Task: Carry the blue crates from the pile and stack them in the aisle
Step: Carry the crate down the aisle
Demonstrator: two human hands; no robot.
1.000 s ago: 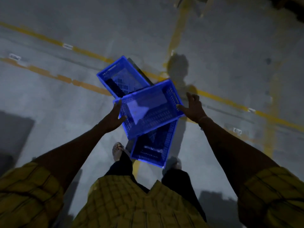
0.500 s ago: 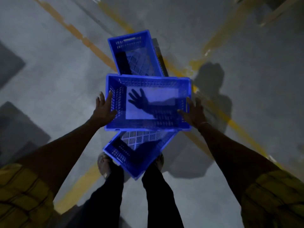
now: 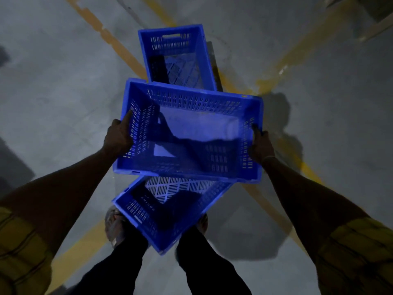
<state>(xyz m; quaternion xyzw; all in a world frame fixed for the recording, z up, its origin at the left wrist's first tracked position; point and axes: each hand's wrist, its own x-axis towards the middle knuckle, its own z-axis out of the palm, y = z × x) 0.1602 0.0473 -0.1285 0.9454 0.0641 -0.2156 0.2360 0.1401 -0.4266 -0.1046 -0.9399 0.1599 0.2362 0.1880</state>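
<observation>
I hold an empty blue perforated crate [image 3: 197,124] level in front of me, its long side across my view. My left hand [image 3: 119,135] grips its left end wall and my right hand [image 3: 260,143] grips its right end wall. Below it, near my feet, a second blue crate [image 3: 161,211] lies on the floor, turned at an angle and partly hidden by the held one. A third blue crate [image 3: 176,54] stands on the floor just beyond, its near end covered by the held crate.
The floor is grey concrete with worn yellow lines [image 3: 110,41] crossing under the crates. My feet [image 3: 116,222] stand on either side of the near crate. A pale wooden edge [image 3: 376,28] shows at the top right corner.
The held crate has come closer and higher in view, both hands closing from flat against its ends to gripping them. The two floor crates have not moved.
</observation>
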